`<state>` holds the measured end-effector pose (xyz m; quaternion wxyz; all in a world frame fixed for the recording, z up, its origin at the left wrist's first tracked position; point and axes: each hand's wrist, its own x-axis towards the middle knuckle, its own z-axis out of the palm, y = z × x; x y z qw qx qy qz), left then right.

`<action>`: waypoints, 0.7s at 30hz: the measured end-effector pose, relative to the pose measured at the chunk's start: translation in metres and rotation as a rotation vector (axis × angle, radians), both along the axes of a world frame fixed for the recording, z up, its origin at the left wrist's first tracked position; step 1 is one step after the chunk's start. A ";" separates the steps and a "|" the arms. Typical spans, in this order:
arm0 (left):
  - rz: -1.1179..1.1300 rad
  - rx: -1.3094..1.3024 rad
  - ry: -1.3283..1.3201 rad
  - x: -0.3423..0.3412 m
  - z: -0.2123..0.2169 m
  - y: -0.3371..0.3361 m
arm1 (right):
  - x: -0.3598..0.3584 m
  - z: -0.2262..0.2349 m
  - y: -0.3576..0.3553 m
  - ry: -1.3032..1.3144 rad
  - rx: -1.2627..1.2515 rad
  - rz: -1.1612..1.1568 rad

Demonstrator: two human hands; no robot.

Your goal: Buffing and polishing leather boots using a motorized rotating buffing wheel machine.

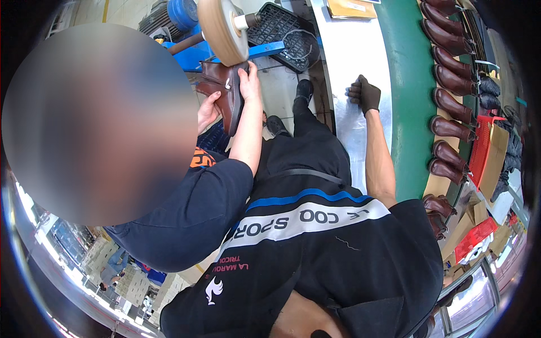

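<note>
My right hand, in a dark glove, rests on the shiny metal tabletop with its fingers curled into a loose fist. Nothing shows between those fingers. My left hand is out of sight; a co-worker leaning in on the left covers that side of me. The co-worker's two bare hands hold a brown leather ankle boot, its dark sole turned toward the right. This boot is just below a pale round buffing wheel, its end touching or very near the rim.
Beyond the metal top runs a green conveyor belt. Pairs of brown boots stand in a row along its far side, near a red box. A black plastic crate lies behind the wheel. Tan paper sits at the table's far end.
</note>
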<state>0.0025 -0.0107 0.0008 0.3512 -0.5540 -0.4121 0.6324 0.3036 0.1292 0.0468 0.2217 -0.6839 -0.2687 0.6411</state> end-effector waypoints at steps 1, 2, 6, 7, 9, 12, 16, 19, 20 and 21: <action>0.001 0.000 0.001 0.002 0.000 0.000 | -0.001 0.001 0.000 -0.022 0.005 0.008; 0.006 0.002 0.040 0.006 0.000 -0.001 | -0.002 0.002 0.000 -0.044 0.011 0.017; 0.030 0.050 0.046 0.014 0.020 0.007 | 0.005 -0.001 0.001 -0.009 -0.007 -0.008; 0.033 0.049 0.048 0.011 0.018 0.006 | 0.004 0.000 0.001 -0.008 -0.002 -0.001; -0.085 0.170 0.428 0.006 0.011 0.007 | 0.003 0.003 0.001 -0.007 0.002 0.008; -0.162 0.166 0.665 0.001 0.004 0.005 | 0.000 0.005 0.001 -0.022 0.013 0.013; -0.189 0.119 0.801 0.001 0.012 0.009 | 0.002 0.000 0.001 -0.015 0.011 0.011; -0.197 0.077 0.995 0.011 0.040 0.009 | 0.005 -0.003 0.001 -0.016 0.013 0.003; -0.164 0.174 0.851 0.013 0.049 0.008 | 0.006 -0.004 0.001 -0.017 0.022 0.006; -0.127 0.267 0.710 0.014 0.062 0.006 | 0.005 -0.002 0.001 -0.014 0.023 0.012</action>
